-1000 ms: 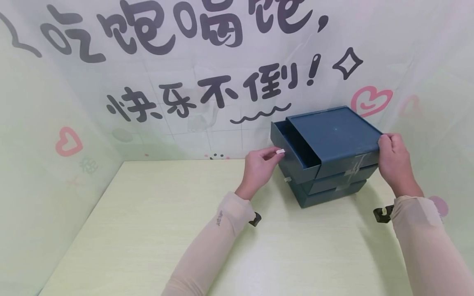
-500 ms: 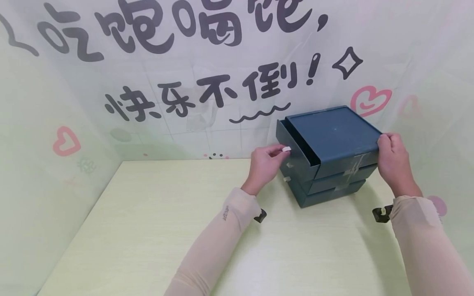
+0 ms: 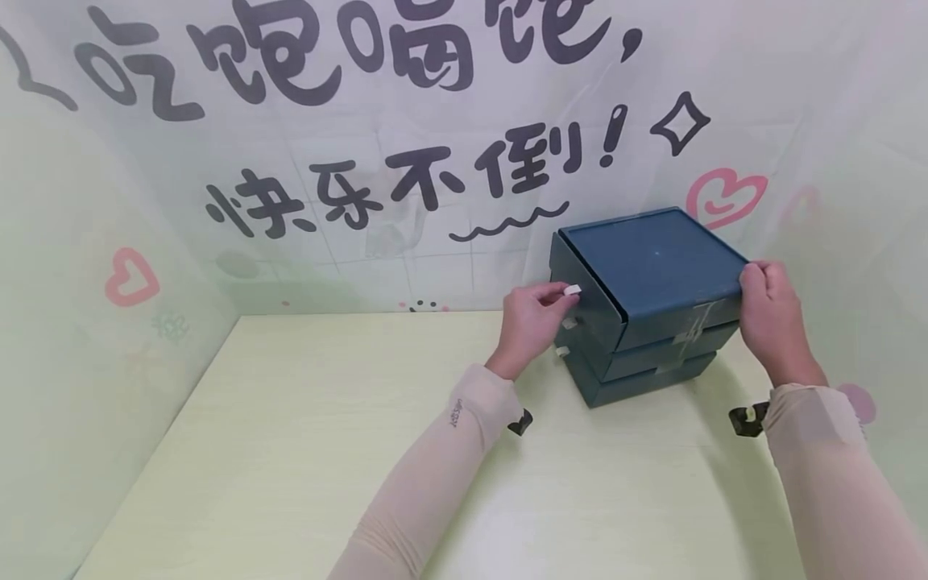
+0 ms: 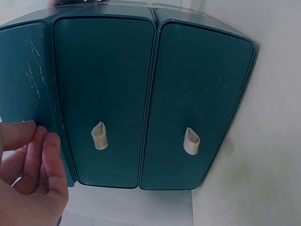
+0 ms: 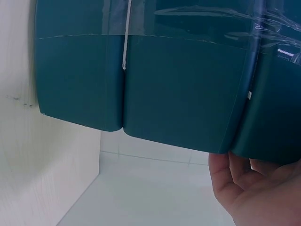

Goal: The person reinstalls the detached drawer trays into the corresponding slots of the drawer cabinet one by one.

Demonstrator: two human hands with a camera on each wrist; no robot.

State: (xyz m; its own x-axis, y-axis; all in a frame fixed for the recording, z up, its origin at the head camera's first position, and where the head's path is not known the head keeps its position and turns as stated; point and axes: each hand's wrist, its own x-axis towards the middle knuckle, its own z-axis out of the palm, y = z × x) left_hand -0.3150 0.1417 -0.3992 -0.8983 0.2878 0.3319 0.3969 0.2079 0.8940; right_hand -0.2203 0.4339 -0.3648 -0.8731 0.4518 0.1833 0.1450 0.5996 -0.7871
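Observation:
A dark blue-green drawer unit (image 3: 656,254) of three stacked drawers stands at the back right of the table. My left hand (image 3: 532,326) pinches the small white pull tab (image 3: 573,290) of the top drawer (image 3: 590,282), which sits almost flush with its housing. In the left wrist view, my left fingers cover most of that tab, while the middle drawer (image 4: 103,70) and bottom drawer (image 4: 202,80) show their own white loop tabs. My right hand (image 3: 777,322) grips the unit's right end by its upper corner; in the right wrist view its fingertips partly go behind the edge.
The pale wood-grain table (image 3: 304,435) reaches to a white printed backdrop (image 3: 435,105) close behind the unit. Clear tape (image 5: 202,19) runs across the unit's side. A black wrist mount (image 3: 750,419) hangs beneath the right sleeve, another below the left.
My left hand has moved right, and the top drawer has slid in from well pulled out to nearly flush. My right hand has kept its hold on the unit.

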